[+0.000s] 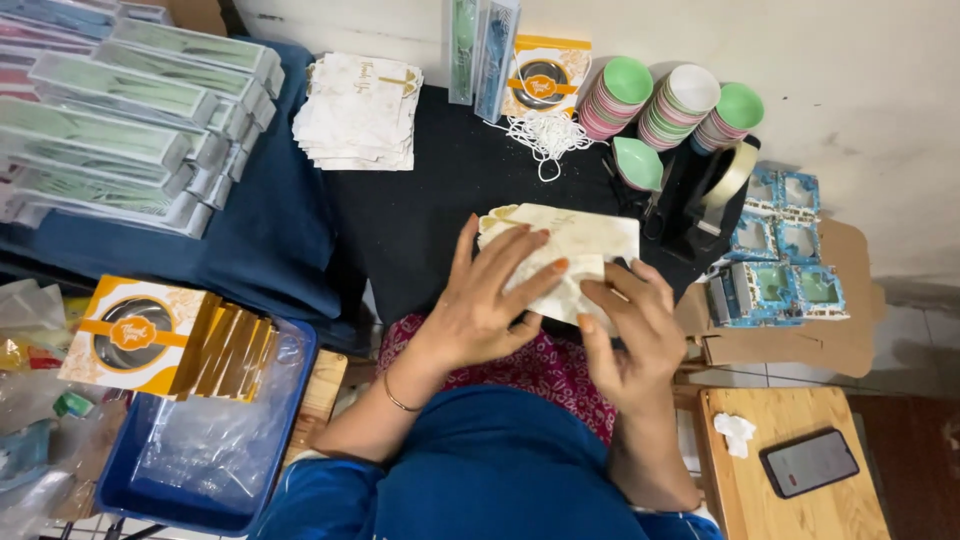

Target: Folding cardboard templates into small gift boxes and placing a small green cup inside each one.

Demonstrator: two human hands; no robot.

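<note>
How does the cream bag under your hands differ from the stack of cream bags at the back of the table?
The cream bag is a single piece, pressed flat under the left hand and right hand; the stack of cream bags holds many, untouched. The single bag lies near the table's front edge, the stack at the back. Both share a pale marbled look with gold print.

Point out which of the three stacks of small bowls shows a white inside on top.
The middle stack of small bowls: its top bowl is white inside, while the left stack and right stack show green.
</note>
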